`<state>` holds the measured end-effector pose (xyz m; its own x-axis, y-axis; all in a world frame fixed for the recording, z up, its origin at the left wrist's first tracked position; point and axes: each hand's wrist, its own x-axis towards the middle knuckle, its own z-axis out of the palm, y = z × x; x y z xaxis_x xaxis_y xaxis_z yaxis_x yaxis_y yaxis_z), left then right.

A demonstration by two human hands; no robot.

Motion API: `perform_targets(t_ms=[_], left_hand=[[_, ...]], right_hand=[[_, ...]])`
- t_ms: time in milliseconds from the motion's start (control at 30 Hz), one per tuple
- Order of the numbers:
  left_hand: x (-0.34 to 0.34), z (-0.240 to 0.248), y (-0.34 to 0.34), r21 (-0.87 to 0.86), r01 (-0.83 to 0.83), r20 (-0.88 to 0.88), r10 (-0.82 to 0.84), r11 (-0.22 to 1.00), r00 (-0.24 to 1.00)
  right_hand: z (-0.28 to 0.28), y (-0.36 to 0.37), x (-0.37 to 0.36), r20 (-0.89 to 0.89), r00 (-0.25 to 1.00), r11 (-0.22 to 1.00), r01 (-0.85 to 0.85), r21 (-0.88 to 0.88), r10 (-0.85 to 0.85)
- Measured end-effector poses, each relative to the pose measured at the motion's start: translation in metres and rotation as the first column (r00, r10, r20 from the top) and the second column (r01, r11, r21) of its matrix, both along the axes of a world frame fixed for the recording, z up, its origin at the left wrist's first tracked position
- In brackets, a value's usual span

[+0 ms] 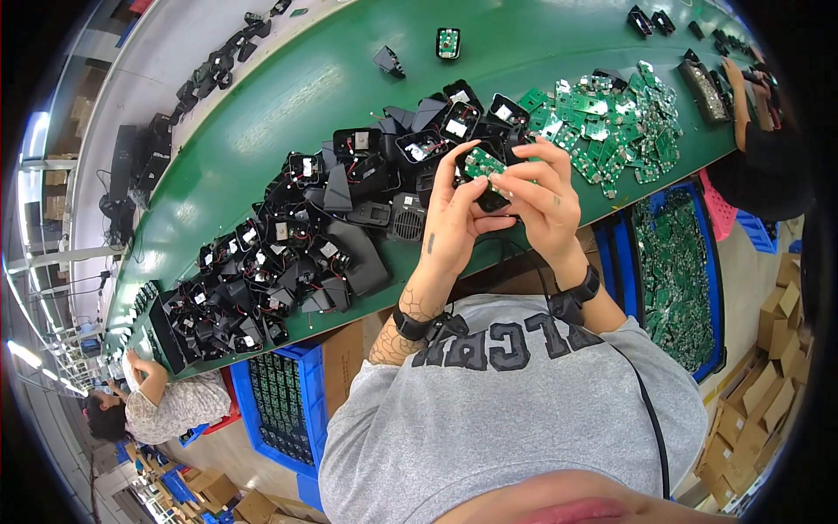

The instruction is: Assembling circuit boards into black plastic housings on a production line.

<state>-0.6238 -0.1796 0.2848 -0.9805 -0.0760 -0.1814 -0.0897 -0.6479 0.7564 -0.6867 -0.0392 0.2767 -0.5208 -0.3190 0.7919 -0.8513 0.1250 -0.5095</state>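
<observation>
In front of my chest, over the table's near edge, my left hand (456, 210) is closed around a small black plastic housing. A green circuit board (483, 162) lies in the mouth of this housing. My right hand (552, 205) reaches in from the other side, its thumb and fingertips pinched at the board's edge. Just beyond my hands spreads a heap of black housings (353, 179), some with red wires and white parts inside. To the right of my right hand lies a pile of loose green circuit boards (602, 118).
The green table (288, 105) curves from lower left to upper right. One housing with a board (448, 44) stands apart at the back. Blue crates (262, 397) of boards flank me below the table edge. Co-workers sit at left (175, 406) and right (772, 166).
</observation>
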Motion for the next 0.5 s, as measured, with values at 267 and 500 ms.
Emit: perform_targets(t_ms=[267,500], left_hand=[[-0.001,0.000,0.009,-0.329,-0.245,-0.187,0.192,0.912,0.963],[0.000,-0.007,0.007,-0.597,-0.520,-0.439,0.294,0.610,0.849]], right_hand=[[0.007,-0.017,0.010,0.769,0.403,0.803,0.122,-0.583,0.496],[0.002,-0.002,0.003,0.573,0.806,0.988,-0.099,-0.117,0.148]])
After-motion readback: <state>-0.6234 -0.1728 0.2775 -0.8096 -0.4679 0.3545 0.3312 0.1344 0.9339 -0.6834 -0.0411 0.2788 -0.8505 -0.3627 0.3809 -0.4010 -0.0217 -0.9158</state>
